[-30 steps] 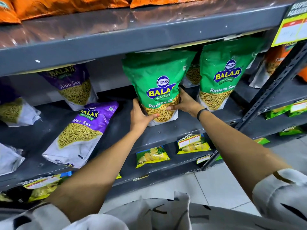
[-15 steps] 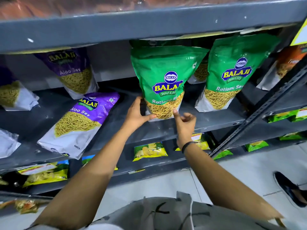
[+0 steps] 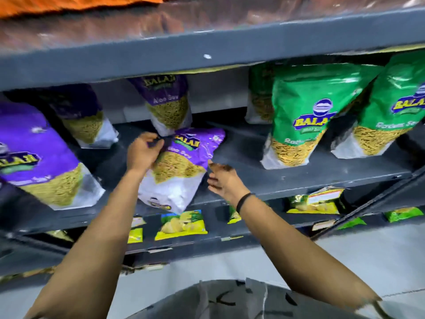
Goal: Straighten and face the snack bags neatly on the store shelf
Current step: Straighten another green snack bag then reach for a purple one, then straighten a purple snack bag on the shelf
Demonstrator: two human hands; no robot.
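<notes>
A purple Aloo Sev bag (image 3: 181, 171) lies flat and tilted on the grey middle shelf (image 3: 299, 178), its bottom hanging over the front edge. My left hand (image 3: 143, 153) grips its upper left corner. My right hand (image 3: 222, 180) is open beside its right edge, fingers spread, close to the bag or just touching it. Two green Ratlami Sev bags (image 3: 305, 116) (image 3: 395, 111) stand upright to the right. More purple bags stand behind (image 3: 169, 104) and to the left (image 3: 39, 155). The picture is blurred by motion.
The upper shelf (image 3: 207, 49) overhangs close above the bags, with orange bags (image 3: 80, 3) on it. Small yellow-green packs (image 3: 181, 224) lie on the lower shelf. A slanted upright post (image 3: 372, 203) runs at the right. Tiled floor (image 3: 368, 254) lies below.
Both hands left the green bag, which now stands upright, and moved left to the lying purple bag. My left hand took hold of its top corner. The view shifted left.
</notes>
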